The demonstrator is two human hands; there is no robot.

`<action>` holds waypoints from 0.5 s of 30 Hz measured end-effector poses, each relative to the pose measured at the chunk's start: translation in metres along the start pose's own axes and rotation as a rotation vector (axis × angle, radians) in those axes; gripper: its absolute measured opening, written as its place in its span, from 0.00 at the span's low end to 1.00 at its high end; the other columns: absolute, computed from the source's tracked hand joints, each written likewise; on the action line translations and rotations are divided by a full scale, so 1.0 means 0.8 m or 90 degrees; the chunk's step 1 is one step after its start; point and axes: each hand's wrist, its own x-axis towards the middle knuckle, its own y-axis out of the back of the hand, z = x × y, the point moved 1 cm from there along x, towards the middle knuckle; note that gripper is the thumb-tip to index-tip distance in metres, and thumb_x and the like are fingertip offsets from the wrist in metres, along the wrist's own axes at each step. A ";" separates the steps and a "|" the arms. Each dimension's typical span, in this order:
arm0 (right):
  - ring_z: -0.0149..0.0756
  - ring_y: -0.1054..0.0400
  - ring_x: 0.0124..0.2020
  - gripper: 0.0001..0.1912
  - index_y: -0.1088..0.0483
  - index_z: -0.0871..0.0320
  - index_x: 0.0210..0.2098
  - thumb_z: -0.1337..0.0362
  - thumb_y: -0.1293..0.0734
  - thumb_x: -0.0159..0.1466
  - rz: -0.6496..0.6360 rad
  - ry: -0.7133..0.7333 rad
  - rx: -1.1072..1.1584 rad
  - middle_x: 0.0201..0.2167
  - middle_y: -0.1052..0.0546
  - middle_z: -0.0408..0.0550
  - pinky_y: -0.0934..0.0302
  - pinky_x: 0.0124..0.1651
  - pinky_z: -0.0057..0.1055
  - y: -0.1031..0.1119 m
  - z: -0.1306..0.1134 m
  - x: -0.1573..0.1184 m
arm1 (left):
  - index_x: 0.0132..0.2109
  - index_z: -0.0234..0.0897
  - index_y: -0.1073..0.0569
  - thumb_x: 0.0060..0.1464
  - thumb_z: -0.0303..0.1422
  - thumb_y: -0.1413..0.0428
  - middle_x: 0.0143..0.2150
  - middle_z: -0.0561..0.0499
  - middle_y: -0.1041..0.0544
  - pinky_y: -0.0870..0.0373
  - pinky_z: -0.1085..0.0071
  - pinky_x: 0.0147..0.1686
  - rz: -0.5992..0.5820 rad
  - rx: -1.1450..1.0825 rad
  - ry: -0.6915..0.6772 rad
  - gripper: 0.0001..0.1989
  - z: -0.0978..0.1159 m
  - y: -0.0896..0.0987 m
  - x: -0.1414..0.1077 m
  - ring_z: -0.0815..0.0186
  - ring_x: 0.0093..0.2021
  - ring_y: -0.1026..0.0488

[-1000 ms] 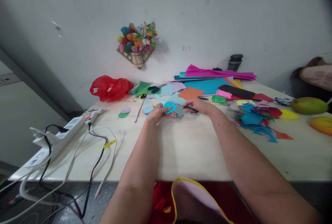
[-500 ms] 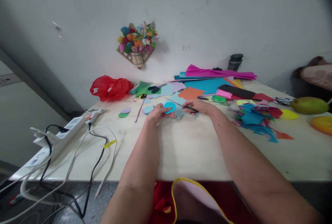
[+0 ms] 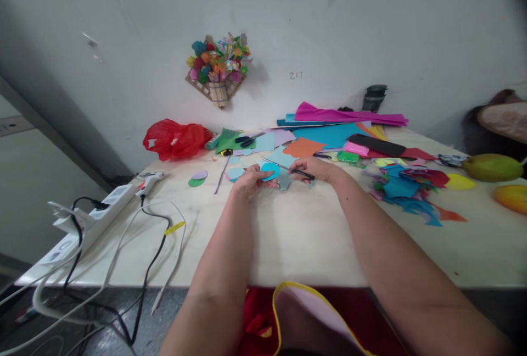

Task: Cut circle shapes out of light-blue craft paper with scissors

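Between the thumb and fingers of my left hand is a bright blue paper circle, held just above the table. My right hand is closed round the dark handles of a pair of scissors, whose blades point left across the circle's upper right side. Under and beside the hands lies a pale blue paper sheet with cut-out edges. Left of my left hand rests a light blue circle. Farther left a lilac circle overlaps a green circle.
A white power strip with cables lies at the left edge. Behind are a red plastic bag, other scissors and an orange sheet. Paper scraps and a green mango sit at right.
Almost nothing differs. The blue circle and both hands keep their places, with only a very slight shift of the circle and the scissors.
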 end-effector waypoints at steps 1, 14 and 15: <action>0.24 0.42 0.15 0.18 0.25 0.59 0.30 0.56 0.21 0.46 0.000 0.001 -0.001 0.15 0.31 0.37 0.47 0.20 0.25 0.000 0.001 0.000 | 0.27 0.31 0.26 0.37 0.38 0.27 0.23 0.46 0.24 0.21 0.64 0.35 -0.001 -0.002 -0.001 0.19 0.000 0.000 0.000 0.62 0.24 0.22; 0.26 0.41 0.17 0.17 0.24 0.61 0.32 0.57 0.21 0.48 0.006 -0.013 -0.017 0.16 0.31 0.38 0.46 0.24 0.27 0.000 -0.003 -0.004 | 0.29 0.31 0.27 0.43 0.31 0.29 0.22 0.48 0.24 0.22 0.71 0.29 0.008 -0.026 0.031 0.15 0.002 -0.005 -0.003 0.66 0.21 0.23; 0.26 0.41 0.17 0.17 0.24 0.61 0.32 0.57 0.21 0.48 0.005 -0.012 -0.017 0.16 0.31 0.38 0.46 0.24 0.27 0.000 -0.003 -0.003 | 0.29 0.31 0.28 0.44 0.30 0.29 0.22 0.48 0.24 0.22 0.71 0.29 0.010 -0.029 0.034 0.14 0.003 -0.005 -0.004 0.66 0.21 0.23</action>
